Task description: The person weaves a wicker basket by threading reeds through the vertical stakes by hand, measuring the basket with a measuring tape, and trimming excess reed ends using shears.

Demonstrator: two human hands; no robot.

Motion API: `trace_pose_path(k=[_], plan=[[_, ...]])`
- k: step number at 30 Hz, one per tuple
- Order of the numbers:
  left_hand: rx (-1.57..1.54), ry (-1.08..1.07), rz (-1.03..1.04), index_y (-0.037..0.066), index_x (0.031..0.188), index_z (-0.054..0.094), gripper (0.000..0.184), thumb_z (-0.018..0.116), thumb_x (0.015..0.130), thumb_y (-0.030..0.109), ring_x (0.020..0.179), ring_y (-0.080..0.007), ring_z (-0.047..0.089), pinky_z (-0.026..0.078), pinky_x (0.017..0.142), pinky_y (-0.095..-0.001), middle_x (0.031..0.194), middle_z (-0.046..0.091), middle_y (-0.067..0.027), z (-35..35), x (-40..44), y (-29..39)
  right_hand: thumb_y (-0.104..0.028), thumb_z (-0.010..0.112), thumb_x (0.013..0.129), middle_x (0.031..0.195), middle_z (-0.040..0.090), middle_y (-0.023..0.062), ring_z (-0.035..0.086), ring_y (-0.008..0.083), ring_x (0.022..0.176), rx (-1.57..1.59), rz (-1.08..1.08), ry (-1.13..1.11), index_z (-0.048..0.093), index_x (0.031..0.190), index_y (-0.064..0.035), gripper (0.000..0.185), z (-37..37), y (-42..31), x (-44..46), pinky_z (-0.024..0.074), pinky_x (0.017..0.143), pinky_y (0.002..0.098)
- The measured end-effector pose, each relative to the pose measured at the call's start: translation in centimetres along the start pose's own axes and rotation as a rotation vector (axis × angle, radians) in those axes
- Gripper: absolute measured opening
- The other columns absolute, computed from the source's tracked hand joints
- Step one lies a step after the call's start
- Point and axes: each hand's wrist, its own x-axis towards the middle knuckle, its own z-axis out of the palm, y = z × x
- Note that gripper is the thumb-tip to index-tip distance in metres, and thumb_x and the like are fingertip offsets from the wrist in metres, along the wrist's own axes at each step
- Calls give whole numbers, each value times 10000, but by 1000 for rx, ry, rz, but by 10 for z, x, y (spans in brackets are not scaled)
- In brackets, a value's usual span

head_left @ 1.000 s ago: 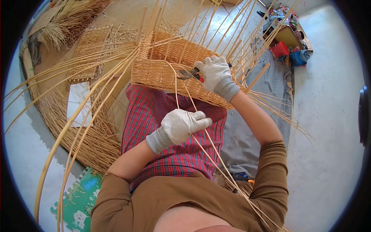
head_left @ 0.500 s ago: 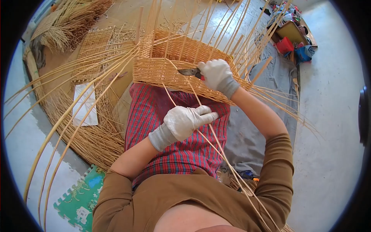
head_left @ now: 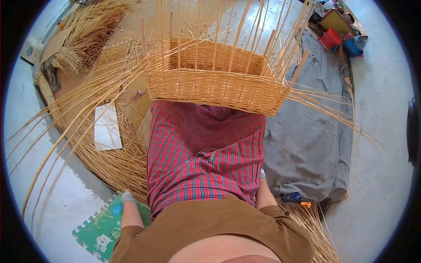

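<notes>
A woven wicker basket (head_left: 215,90) rests across my lap at the far end of a red plaid cloth (head_left: 206,153). Long upright stakes rise from its walls, and loose rods fan out at both ends. My left hand (head_left: 127,197), in a pale glove, hangs low at my left side above a green foam mat (head_left: 103,232). Only a bit of my gloved right hand (head_left: 262,174) shows, beside the cloth's right edge. The fingers of both hands are hidden, so whatever they hold cannot be made out. Neither hand touches the basket.
Bundled rods (head_left: 87,39) lie at the back left, with more rods (head_left: 127,168) along the left. White paper (head_left: 107,127) lies on these. On the right are a grey cloth (head_left: 302,149), a blue and orange tool (head_left: 296,199) and a red container (head_left: 331,39).
Both hands have moved from the basket down to my sides. The pruning shears from my right hand and the two rods near my left hand are out of sight. The basket sits more level.
</notes>
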Motion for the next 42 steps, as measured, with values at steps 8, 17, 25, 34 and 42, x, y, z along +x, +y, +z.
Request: trace_pose_path(k=[8, 17, 25, 34, 42], plan=[[-12, 113, 1399, 12, 1282, 596, 385, 643, 918, 129, 1149, -329, 598, 452, 1014, -383, 1265, 616, -198, 64, -267, 166, -101, 596, 941, 1006, 696, 80, 638, 178, 903, 1190, 373, 1037, 677, 1092, -18, 191, -512, -70, 30, 511, 835, 325], [253, -847, 1342, 109, 1405, 462, 445, 572, 974, 116, 601, -172, 652, 533, 496, -315, 1178, 635, -132, 222, -530, 352, -63, 584, 970, 1034, 670, 64, 644, 139, 847, 1929, -17, 689, 509, 1316, -75, 355, -617, -187, 150, 542, 719, 276], [28, -737, 1349, 52, 872, 578, 259, 635, 964, 288, 464, -121, 603, 447, 421, -287, 642, 593, -31, 236, -527, 336, 19, 517, 942, 1379, 545, 187, 602, 222, 1173, 340, -95, 800, 186, 1559, -327, 781, -776, -232, 211, 569, 713, 283], [153, -278, 1711, 66, 880, 584, 344, 616, 961, 398, 469, -163, 619, 479, 501, -339, 620, 614, -80, 257, -508, 334, 190, 379, 819, 1612, 224, 76, 316, 325, 1439, 588, -501, 889, 93, 1572, -314, 950, -743, -209, 219, 514, 966, 282], [-64, -355, 1628, 38, 1041, 576, 268, 710, 899, 221, 694, -215, 644, 529, 645, -338, 857, 641, -95, 244, -527, 330, 70, 567, 906, 1280, 512, 115, 602, 204, 980, 1956, -662, 1165, 332, 1433, -100, 602, -666, -175, 199, 564, 759, 330]])
